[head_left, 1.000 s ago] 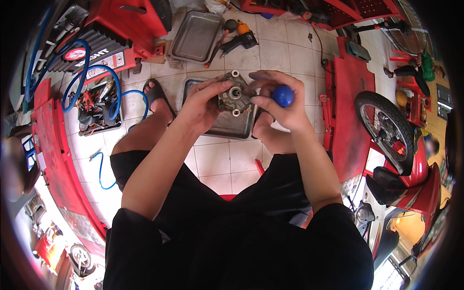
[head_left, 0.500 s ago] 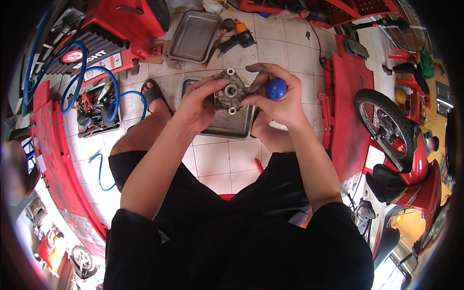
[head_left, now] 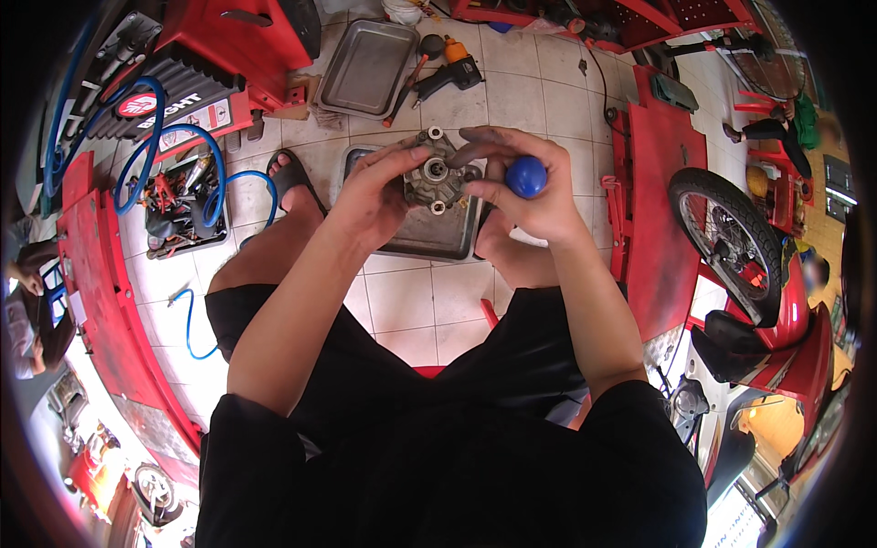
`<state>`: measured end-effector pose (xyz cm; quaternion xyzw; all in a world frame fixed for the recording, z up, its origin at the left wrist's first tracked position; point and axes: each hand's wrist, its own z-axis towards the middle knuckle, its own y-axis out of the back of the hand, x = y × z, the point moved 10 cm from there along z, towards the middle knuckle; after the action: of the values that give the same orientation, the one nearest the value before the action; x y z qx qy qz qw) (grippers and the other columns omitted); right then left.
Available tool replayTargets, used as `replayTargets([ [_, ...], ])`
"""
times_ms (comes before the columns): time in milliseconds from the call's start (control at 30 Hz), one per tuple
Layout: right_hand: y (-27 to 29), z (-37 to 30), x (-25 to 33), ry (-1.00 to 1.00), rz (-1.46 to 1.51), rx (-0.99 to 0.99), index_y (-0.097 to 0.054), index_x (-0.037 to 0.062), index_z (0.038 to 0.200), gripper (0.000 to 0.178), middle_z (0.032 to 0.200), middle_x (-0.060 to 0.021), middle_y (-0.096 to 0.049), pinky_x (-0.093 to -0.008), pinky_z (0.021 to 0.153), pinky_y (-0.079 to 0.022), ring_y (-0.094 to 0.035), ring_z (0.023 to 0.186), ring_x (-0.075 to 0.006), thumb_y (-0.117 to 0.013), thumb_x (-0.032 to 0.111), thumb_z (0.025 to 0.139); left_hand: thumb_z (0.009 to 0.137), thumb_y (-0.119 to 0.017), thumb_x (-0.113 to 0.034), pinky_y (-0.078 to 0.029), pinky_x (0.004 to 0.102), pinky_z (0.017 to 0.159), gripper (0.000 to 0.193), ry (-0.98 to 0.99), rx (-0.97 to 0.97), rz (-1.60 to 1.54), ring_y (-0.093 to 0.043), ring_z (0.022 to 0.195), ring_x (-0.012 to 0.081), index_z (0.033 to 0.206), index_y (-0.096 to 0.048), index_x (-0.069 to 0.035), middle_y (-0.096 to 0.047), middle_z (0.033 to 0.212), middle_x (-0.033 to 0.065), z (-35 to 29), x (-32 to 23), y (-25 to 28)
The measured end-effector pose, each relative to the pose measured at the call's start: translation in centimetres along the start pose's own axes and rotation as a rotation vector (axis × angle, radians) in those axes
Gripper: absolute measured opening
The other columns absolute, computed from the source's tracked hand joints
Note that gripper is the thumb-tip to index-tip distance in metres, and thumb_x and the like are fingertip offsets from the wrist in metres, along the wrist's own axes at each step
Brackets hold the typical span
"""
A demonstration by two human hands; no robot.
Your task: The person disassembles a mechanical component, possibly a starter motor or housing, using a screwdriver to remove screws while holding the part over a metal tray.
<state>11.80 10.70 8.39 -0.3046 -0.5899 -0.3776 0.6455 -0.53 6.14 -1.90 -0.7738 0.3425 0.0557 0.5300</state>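
Observation:
My left hand (head_left: 382, 190) grips a greyish metal engine part (head_left: 422, 194) from its left side, thumb lying across the top. The part has a ringed hole near its middle and a round boss at its far and near ends. In my right hand (head_left: 541, 187) sits a tool with a blue ball-shaped handle (head_left: 525, 177); the rest of it is mostly hidden by the fingers. The right index finger reaches over to the part's central hole, and the thumb is at the part's right edge. Below both hands lies a shallow metal tray (head_left: 429, 239) on the tiled floor.
Another metal tray (head_left: 367, 68) lies farther off, beside a hammer (head_left: 406, 91) and a black-and-orange power tool (head_left: 450, 73). At left are a bin of tools (head_left: 189, 205) and a coiled blue hose (head_left: 219, 173). Red lift platforms (head_left: 662, 210) flank me; a motorcycle wheel (head_left: 728, 242) stands right.
My right hand has shifted slightly right with the blue-handled tool. Its index finger now bends onto the part's centre. The left hand keeps its hold, with the part tilted slightly.

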Motion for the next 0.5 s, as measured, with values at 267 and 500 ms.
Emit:
replayTargets([
  [267, 0.3, -0.2, -0.3, -0.08, -0.128, -0.05, -0.066, -0.0005, 0.11, 0.043, 0.095, -0.0083, -0.072, -0.0246, 0.068, -0.05, -0.064, 0.079, -0.0088, -0.076, -0.011, 0.069, 0.088, -0.066, -0.017, -0.053, 0.0314, 0.074, 0.026, 0.026, -0.01, 0.024, -0.066, 0.092, 0.0154, 0.109, -0.065, -0.002, -0.068, 0.101, 0.006, -0.1, 0.2, -0.5],
  [500, 0.0, 0.2, 0.4, -0.012, -0.051, -0.013, -0.067, -0.0005, 0.11, 0.041, 0.088, -0.0057, -0.07, -0.0252, 0.069, -0.051, -0.065, 0.078, -0.0089, -0.074, -0.011, 0.071, 0.088, -0.066, -0.018, -0.053, 0.0314, 0.073, 0.026, 0.018, -0.002, 0.021, -0.065, 0.092, 0.0153, 0.109, -0.065, -0.002, -0.068, 0.102, 0.0056, 0.1, 0.1, -0.1],
])
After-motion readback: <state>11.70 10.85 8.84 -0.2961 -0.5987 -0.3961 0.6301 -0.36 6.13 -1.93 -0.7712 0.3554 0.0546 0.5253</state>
